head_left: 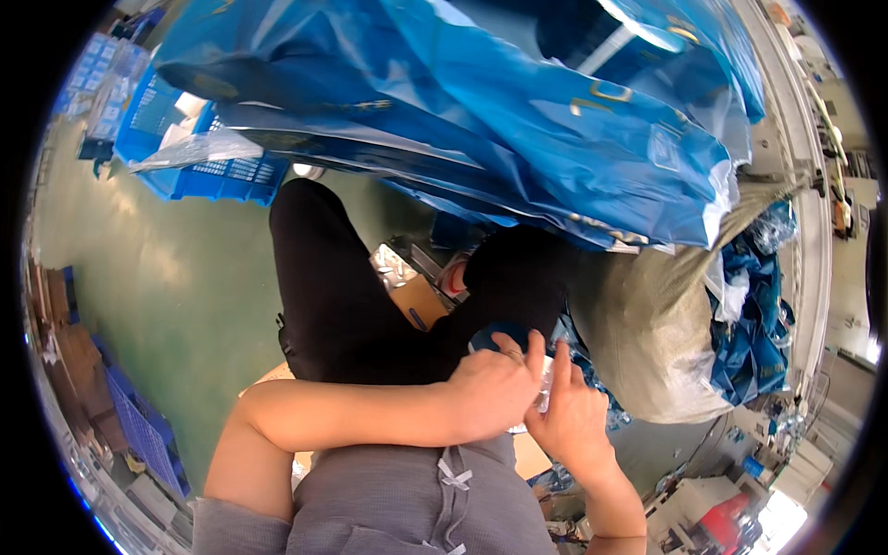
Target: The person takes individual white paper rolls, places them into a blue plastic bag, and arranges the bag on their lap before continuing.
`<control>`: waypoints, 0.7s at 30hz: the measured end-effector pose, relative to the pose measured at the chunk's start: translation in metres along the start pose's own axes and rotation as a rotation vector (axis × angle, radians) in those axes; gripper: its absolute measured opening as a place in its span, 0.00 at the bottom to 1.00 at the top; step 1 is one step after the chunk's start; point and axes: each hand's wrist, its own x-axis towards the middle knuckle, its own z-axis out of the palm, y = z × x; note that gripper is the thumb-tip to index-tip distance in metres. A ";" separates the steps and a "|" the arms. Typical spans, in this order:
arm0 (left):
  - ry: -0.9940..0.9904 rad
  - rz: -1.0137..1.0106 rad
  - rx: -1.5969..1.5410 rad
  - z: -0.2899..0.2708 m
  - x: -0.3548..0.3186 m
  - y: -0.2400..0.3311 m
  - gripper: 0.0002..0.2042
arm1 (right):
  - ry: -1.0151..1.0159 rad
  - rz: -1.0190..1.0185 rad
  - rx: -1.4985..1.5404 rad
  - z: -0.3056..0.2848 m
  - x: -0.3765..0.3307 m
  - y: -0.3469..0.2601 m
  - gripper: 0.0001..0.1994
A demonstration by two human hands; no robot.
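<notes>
Above my lap my two hands meet close together. My left hand (498, 390) reaches across from the left, fingers bent, and partly covers a small shiny whitish thing (546, 384). My right hand (575, 412) grips the same thing from the other side, thumb and fingers around its edge. Its kind cannot be made out, as the fingers hide most of it. Just beyond my left fingers a dark blue rounded piece (498, 335) rests over my right thigh; whether it belongs to the whitish thing is unclear.
Large blue printed plastic sheeting (416, 102) spreads in front of my knees. A blue crate (227, 180) with white items stands at the far left. A beige sack (647, 333) and crumpled blue plastic (754, 324) lie right. An open cardboard box (418, 301) sits between my legs.
</notes>
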 end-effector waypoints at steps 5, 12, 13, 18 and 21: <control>0.072 0.045 -0.057 0.007 -0.008 0.002 0.29 | 0.066 -0.024 -0.046 0.013 -0.009 0.003 0.39; -0.057 0.067 -0.203 0.002 -0.025 -0.014 0.32 | -0.168 0.053 0.214 -0.014 -0.016 -0.001 0.32; -0.027 0.071 -0.202 0.001 -0.028 -0.017 0.31 | -0.107 0.019 0.230 -0.011 -0.016 0.000 0.30; -0.026 0.078 -0.263 0.005 -0.031 -0.033 0.30 | -0.041 -0.071 0.325 -0.012 -0.007 0.011 0.26; -0.083 0.078 -0.329 0.002 -0.031 -0.041 0.31 | -0.094 -0.083 0.424 -0.018 0.001 0.019 0.24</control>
